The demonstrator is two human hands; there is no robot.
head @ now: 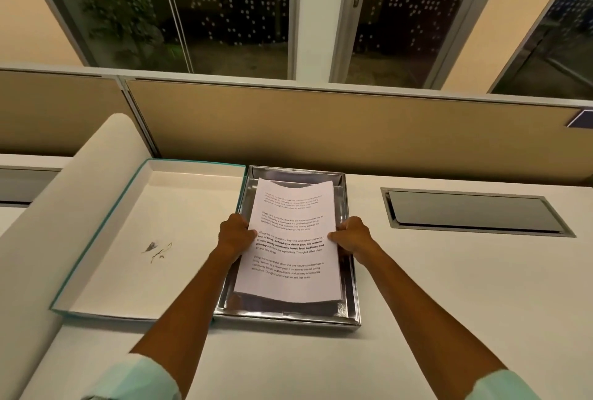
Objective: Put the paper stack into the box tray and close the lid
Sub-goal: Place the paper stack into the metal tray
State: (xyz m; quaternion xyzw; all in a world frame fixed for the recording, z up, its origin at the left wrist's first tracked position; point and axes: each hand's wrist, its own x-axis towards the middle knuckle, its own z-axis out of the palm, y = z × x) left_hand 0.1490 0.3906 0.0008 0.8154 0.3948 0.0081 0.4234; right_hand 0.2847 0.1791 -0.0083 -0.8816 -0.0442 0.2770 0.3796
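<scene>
Paper stack [290,239]: held over the shiny box tray [351,271] near the tabletop's [449,287] back edge, not yet lying flat.
Left hand [236,234]: closed on the stack's left side.
Right hand [351,236]: closed on its right side.
Lid [144,239]: open, lying beside the tray.
Left to do: let go, close lid.

The paper [293,239] hides most of the tray [351,271] floor and the fingers beneath it; whether the stack rests or hovers is unclear.
</scene>
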